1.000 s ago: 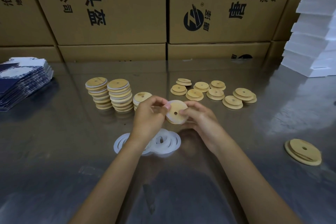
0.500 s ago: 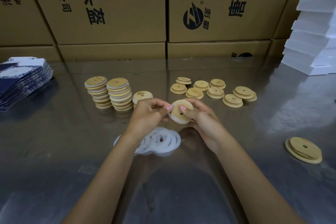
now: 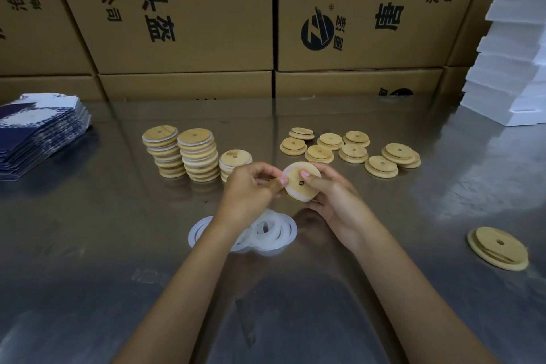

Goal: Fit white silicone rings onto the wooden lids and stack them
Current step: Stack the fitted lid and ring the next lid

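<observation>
**Ring nearly seated on the lid in hand**

The left hand [image 3: 251, 186] pinches the near-left edge of the wooden lid [image 3: 301, 182], thumb and forefinger closed on the rim where the white silicone ring [image 3: 291, 193] shows as a pale band. The right hand [image 3: 334, 201] cradles the same lid from the other side, fingers curled under it and a fingertip laid on its face by the centre hole. Compared with a second ago, the lid has turned and tipped more toward the camera, and the white band now runs further round its lower edge; I judge the ring is being worked on around the rim and is close to fully seated, so stacking comes next.

The lid is held in the air above the surface [image 3: 88, 245], just in front of the shortest stack [image 3: 233, 161]. Left of that stand two taller stacks of finished lids [image 3: 180, 154], close together and a little uneven, so a careless set-down could nudge them. Below the left wrist lie the loose spare rings [image 3: 271, 233], overlapping one another. Beyond the right hand the bare lids [image 3: 351, 148] are scattered, some touching, and one more pair of lids [image 3: 497, 247] sits well apart toward the right edge.

There is open room nearer the person and to the left, up to the blue printed packets [image 3: 38, 133]. Cardboard boxes [image 3: 192, 23] wall off the back, white foam blocks [image 3: 514, 68] the far right.
</observation>
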